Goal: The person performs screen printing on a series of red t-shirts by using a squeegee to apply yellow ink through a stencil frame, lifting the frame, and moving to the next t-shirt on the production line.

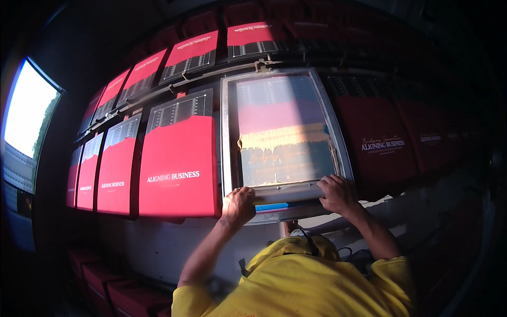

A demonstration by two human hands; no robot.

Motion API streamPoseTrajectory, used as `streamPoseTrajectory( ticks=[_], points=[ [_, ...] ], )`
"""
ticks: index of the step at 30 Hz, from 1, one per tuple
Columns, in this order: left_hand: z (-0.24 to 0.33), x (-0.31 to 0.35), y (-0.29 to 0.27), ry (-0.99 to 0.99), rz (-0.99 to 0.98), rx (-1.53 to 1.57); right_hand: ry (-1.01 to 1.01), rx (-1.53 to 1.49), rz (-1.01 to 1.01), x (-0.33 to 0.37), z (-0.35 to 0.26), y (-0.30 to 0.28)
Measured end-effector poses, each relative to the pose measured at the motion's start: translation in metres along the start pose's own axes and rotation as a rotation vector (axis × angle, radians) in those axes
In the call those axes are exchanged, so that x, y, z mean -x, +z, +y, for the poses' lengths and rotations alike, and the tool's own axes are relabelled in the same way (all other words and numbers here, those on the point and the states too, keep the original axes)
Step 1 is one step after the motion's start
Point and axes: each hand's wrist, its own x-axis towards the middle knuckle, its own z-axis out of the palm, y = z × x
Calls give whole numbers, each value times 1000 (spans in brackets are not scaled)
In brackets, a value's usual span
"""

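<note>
Screen frame (228, 132), near edge (288, 195) in both hands (238, 205) (337, 194)

The frame (228, 132) looks metal, the mesh (264, 113) sheer, red panels (177, 150) matt.

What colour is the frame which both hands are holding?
The frame is silver-grey; the head view shows it best.

Bright window (33, 108) at left; pale, seemingly tiled floor (129, 238) in shadow.
</note>
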Motion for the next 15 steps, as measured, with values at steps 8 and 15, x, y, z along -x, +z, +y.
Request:
streamPoseTrajectory(
  ticks=[8, 15],
  points=[
    [-33, -3, 56, 186, 228, -148, -28, 134, 184, -3, 10, 48],
    [-67, -126, 19, 143, 155, -178, -3, 116, 134, -114, 67, 44]
  ],
)
